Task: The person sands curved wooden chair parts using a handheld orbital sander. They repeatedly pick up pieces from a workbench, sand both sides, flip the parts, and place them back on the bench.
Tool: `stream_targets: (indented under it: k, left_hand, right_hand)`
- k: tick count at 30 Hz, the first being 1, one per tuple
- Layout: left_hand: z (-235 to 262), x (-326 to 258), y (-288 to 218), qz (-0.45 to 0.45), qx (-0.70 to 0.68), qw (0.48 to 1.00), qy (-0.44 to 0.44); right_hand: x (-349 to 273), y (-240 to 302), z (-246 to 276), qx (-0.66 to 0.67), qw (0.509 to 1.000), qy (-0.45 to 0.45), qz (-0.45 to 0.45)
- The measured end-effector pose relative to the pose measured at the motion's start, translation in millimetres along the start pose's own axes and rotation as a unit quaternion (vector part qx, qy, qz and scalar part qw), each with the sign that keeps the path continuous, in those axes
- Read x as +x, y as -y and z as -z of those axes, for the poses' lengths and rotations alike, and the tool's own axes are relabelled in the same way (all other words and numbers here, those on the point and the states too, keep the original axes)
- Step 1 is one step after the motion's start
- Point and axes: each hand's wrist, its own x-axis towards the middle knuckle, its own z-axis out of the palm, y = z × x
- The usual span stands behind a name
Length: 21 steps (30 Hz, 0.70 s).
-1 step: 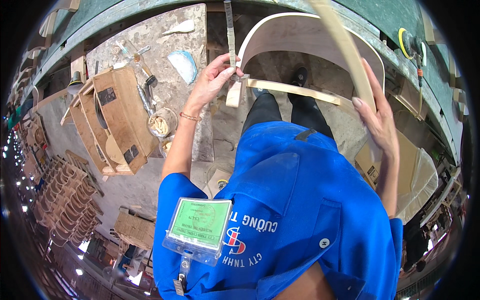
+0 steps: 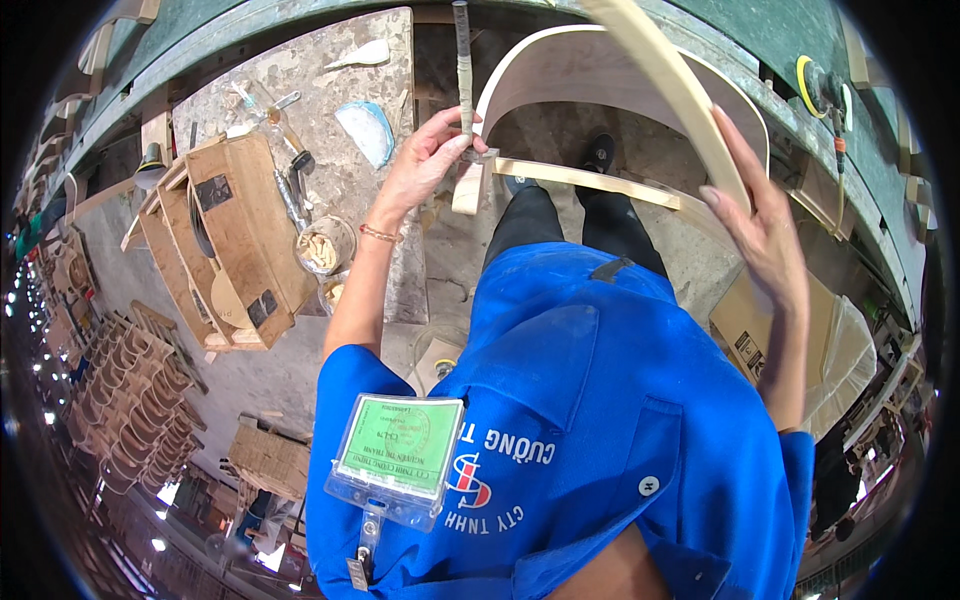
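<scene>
Left hand [image 2: 425,160] raised on a bent arm, fingers pinched shut in a tight grip; right hand [image 2: 765,225] lifted, fingers extended, palm turned inward.

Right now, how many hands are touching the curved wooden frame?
2. The left hand pinches a thin upright tool at the frame's straight crossbar; the right hand rests against the curved wooden frame on its right side. No other hands show.
</scene>
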Motion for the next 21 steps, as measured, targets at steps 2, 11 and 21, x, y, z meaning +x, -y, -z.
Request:
stream_targets:
  k: [2, 11, 21]
  left_hand:
    - [-1, 1, 3, -0.013, 0.044, 0.999, 0.003]
    - [-3, -4, 7, -0.062, 0.015, 0.998, -0.017]
    - [-9, -7, 3, -0.028, 0.012, 0.999, -0.029]
  right_hand:
    - [20, 34, 9, -0.053, 0.997, 0.012, 0.055]
    - [68, 63, 56, -0.109, 0.984, -0.064, 0.123]
    - [61, 58, -18, -0.116, 0.989, 0.092, -0.01]
